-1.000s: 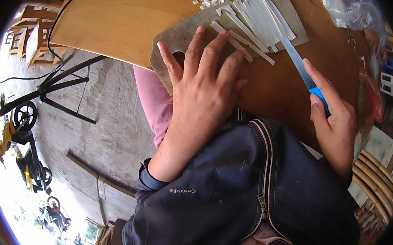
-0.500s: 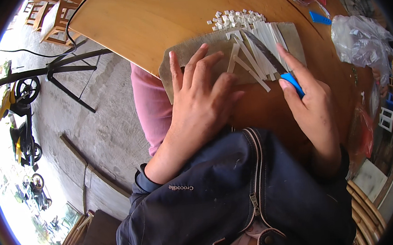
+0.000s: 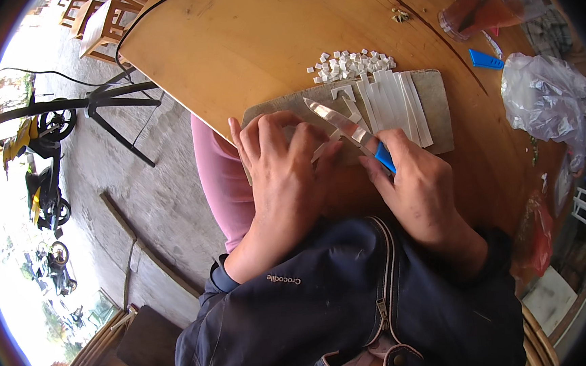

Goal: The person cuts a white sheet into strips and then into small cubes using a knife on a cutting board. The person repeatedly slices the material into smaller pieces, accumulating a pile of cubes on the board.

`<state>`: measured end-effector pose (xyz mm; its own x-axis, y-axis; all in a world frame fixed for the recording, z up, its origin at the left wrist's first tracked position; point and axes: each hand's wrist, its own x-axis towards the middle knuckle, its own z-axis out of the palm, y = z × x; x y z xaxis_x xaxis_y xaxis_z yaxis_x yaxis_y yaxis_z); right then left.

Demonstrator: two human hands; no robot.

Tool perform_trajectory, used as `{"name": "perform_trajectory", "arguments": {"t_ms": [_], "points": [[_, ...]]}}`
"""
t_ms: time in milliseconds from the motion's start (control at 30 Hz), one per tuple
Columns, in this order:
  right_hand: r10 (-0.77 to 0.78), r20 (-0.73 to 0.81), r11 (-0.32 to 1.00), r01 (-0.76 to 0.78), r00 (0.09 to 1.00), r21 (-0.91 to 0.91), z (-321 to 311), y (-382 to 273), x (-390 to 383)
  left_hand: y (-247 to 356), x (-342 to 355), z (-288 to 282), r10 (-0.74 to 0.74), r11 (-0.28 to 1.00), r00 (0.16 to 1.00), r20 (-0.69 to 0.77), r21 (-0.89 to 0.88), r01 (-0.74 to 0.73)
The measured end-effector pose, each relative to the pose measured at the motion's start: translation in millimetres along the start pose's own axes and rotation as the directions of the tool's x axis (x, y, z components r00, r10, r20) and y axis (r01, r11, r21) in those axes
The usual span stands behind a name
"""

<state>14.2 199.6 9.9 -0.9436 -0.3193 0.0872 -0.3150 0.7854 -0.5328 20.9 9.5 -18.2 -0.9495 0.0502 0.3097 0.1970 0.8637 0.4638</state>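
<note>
My right hand (image 3: 418, 181) grips a knife (image 3: 340, 122) by its blue handle, its shiny blade pointing up-left over a grey cutting board (image 3: 438, 108). Curled over the board's left part, my left hand (image 3: 278, 170) has thumb and index finger at a pale strip (image 3: 324, 147), partly hidden by those fingers. Long white strips (image 3: 396, 108) lie side by side on the board's right part, with a few shorter, crooked ones left of them. Behind the board is a loose heap of small white squares (image 3: 349, 65).
On the wooden table (image 3: 229, 44): a glass of reddish drink (image 3: 464, 11), a blue plastic item (image 3: 485, 59), a crumpled clear bag (image 3: 546, 104) and a red bag (image 3: 538, 234). A black cable crosses the table's far-left corner. Wooden stools (image 3: 99, 30) and motorbikes (image 3: 45, 187) are off left.
The knife and my right hand have moved leftward, toward my left hand, whose spread fingers have curled in. The view has shifted, showing more tabletop and the glass.
</note>
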Motion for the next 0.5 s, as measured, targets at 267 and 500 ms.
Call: {"name": "perform_trajectory", "arguments": {"t_ms": [267,500], "points": [[0.024,-0.147,0.997,-0.035,0.989,-0.069,1,7,23,-5,5,-24,-0.064,0.995,0.996,0.069,0.076,0.059],[0.062,-0.150,0.994,-0.049,0.987,0.094,-13,3,11,0,-14,-18,0.089,0.996,0.996,0.014,0.015,-0.090]]}}
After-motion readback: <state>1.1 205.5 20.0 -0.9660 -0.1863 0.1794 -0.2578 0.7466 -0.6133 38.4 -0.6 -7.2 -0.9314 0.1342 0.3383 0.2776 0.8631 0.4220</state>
